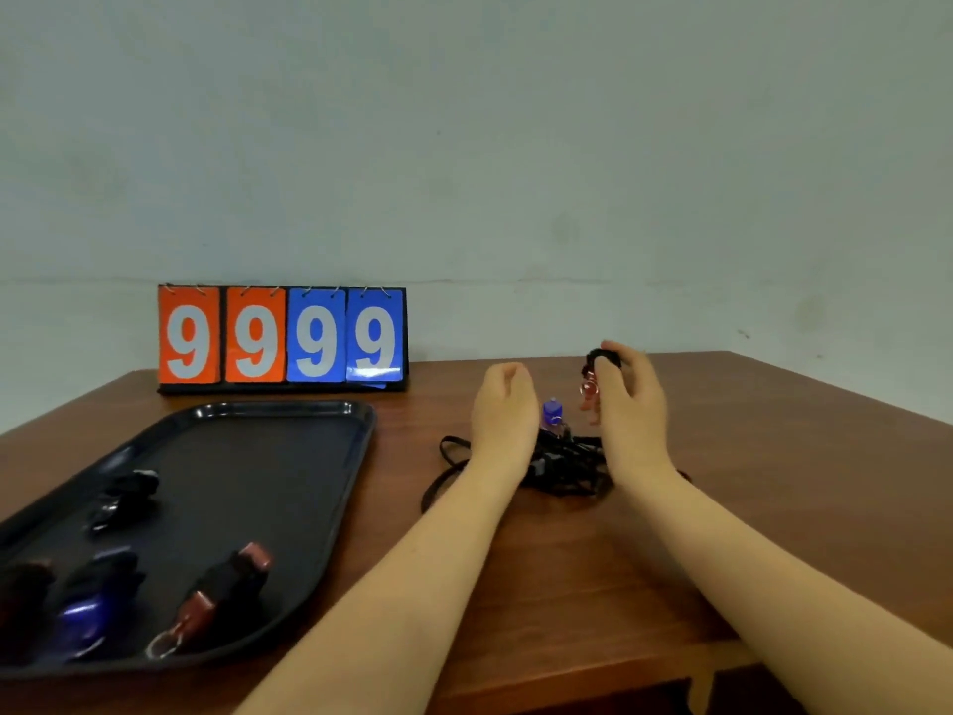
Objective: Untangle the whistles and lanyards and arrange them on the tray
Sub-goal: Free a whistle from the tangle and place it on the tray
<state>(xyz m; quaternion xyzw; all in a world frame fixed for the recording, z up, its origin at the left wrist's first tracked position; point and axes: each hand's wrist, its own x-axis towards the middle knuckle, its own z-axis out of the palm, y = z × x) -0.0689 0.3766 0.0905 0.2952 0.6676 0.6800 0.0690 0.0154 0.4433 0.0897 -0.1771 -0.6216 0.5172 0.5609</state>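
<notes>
Right hand fingers clenched round black coiled lanyard dangling red plastic whistle, left hand loosely curled, empty, above brown wooden bench

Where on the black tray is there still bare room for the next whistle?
The far half of the black plastic tray, between its far rim and the black whistle bundle, is bare, as is the right strip beside the red whistle. The near left corner is crowded, with the blue whistle there. The right hand holds a lanyard-wrapped red whistle.
</notes>
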